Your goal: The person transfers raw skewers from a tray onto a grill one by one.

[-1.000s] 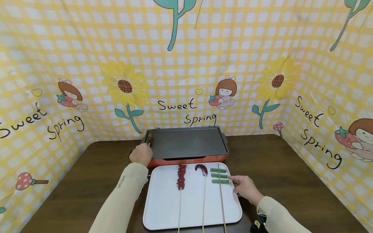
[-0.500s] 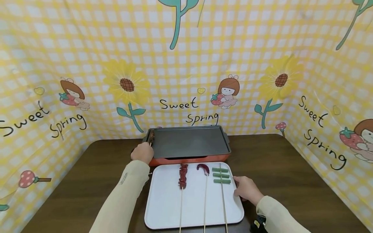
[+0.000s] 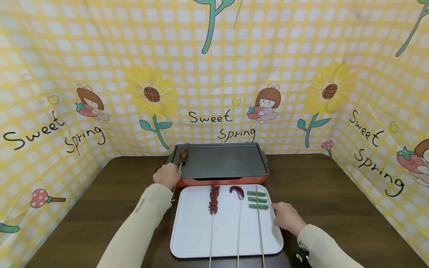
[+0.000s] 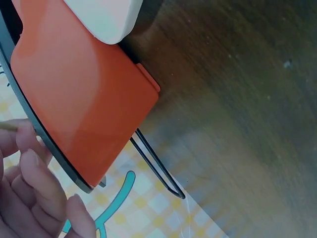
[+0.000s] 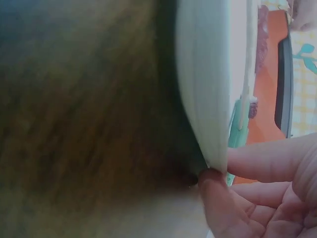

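My left hand (image 3: pixel 166 175) pinches the stick of a skewer whose brown meat (image 3: pixel 183 154) lies on the left end of the dark griddle (image 3: pixel 221 163). In the left wrist view its fingers (image 4: pixel 34 183) curl beside the griddle's orange side (image 4: pixel 84 99). In front of the griddle a white tray (image 3: pixel 228 230) holds three skewers: red meat (image 3: pixel 213 194), a red sausage piece (image 3: pixel 237 191) and green pieces (image 3: pixel 257 200). My right hand (image 3: pixel 285 217) rests at the tray's right rim. Its thumb (image 5: pixel 213 184) touches the rim (image 5: pixel 205 99), and its fingers (image 5: pixel 267 161) lie fairly straight.
The griddle and tray sit on a dark wooden table (image 3: pixel 335 193). A yellow checked cloth backdrop (image 3: pixel 214 74) closes in the back and both sides. A wire handle (image 4: pixel 156 168) sticks out from the griddle's left end. The skewer sticks reach past the tray's near edge.
My left hand has shifted the brown meat skewer slightly right, further onto the griddle. My right hand has drawn back from the green skewer to the tray's right rim.
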{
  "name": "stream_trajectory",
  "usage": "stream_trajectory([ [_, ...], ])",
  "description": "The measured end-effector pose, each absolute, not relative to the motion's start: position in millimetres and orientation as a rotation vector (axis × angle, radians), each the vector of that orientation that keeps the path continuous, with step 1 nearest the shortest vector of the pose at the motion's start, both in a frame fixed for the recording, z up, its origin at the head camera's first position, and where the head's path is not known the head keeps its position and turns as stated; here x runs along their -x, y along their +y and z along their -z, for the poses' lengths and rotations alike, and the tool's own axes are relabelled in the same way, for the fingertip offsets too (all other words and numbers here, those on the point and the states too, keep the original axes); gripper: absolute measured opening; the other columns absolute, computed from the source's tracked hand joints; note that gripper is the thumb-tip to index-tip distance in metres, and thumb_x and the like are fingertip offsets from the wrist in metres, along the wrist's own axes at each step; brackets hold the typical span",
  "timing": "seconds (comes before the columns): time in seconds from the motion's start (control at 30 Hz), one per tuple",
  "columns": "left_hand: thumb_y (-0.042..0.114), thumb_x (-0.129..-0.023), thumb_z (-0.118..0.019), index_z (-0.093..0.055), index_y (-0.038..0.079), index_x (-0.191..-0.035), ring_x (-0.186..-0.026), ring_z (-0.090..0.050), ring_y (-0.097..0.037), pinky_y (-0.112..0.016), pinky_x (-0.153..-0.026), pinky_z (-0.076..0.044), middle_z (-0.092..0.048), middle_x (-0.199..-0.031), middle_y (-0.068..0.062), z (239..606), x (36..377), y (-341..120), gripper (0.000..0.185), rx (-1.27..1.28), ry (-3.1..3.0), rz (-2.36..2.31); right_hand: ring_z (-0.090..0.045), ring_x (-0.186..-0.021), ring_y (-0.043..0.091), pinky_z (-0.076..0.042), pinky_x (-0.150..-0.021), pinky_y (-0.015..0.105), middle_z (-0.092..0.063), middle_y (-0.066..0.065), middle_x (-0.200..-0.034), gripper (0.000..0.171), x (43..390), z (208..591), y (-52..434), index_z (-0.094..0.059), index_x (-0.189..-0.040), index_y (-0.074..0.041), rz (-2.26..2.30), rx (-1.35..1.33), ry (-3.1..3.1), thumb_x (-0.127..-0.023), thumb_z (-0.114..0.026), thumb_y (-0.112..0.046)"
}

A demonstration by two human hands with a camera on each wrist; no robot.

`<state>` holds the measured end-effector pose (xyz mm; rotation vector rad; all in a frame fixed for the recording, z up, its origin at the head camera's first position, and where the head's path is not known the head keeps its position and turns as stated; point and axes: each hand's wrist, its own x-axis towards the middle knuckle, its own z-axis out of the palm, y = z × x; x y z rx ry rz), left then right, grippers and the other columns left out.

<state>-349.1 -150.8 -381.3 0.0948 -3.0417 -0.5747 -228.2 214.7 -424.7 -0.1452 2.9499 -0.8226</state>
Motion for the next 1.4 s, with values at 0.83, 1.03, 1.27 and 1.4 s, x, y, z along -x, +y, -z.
stream_trajectory([
  [0.83, 0.026, -0.096, -0.049, -0.052, 0.015, -0.063, -0.044, -0.037, -0.014, -0.028, -0.040, -0.026, -0.039, -0.049, 0.003, 366, 302, -155, 0.035, 0.111, -2.744, 0.668, -0.017, -0.136, 0.052, -0.021, -0.100, 0.071, -0.027, 0.030, -0.148, 0.054, 223, 430, 233, -0.044, -0.142, -0.006, 0.308, 0.260, 2.906, -0.096, -0.055, -0.032],
  [1.03, 0.026, -0.092, -0.058, -0.057, 0.013, -0.062, -0.044, -0.034, -0.012, -0.027, -0.039, -0.026, -0.041, -0.050, 0.005, 364, 255, -123, 0.032, 0.440, -2.813, 0.562, -0.018, -0.136, 0.052, -0.022, -0.100, 0.071, -0.030, 0.030, -0.148, 0.054, 224, 430, 238, -0.046, -0.142, -0.006, 0.275, 0.298, 2.942, -0.096, -0.056, -0.034],
  [1.27, 0.027, -0.087, -0.063, -0.040, 0.018, -0.050, -0.047, -0.030, -0.009, -0.025, -0.042, -0.021, -0.033, -0.049, 0.007, 397, 237, -96, 0.044, 0.632, -3.180, 0.479, -0.026, -0.134, 0.050, -0.026, -0.100, 0.069, -0.041, 0.030, -0.140, 0.045, 225, 431, 236, -0.056, -0.132, -0.003, 0.197, 0.390, 3.034, -0.094, -0.059, -0.025],
  [1.4, 0.027, -0.085, -0.063, -0.037, 0.017, -0.048, -0.046, -0.028, -0.009, -0.025, -0.042, -0.018, -0.031, -0.047, 0.006, 404, 233, -90, 0.046, 0.675, -3.241, 0.487, -0.030, -0.134, 0.048, -0.028, -0.099, 0.069, -0.045, 0.028, -0.139, 0.043, 226, 434, 230, -0.055, -0.130, 0.003, 0.234, 0.429, 3.016, -0.093, -0.061, -0.016],
])
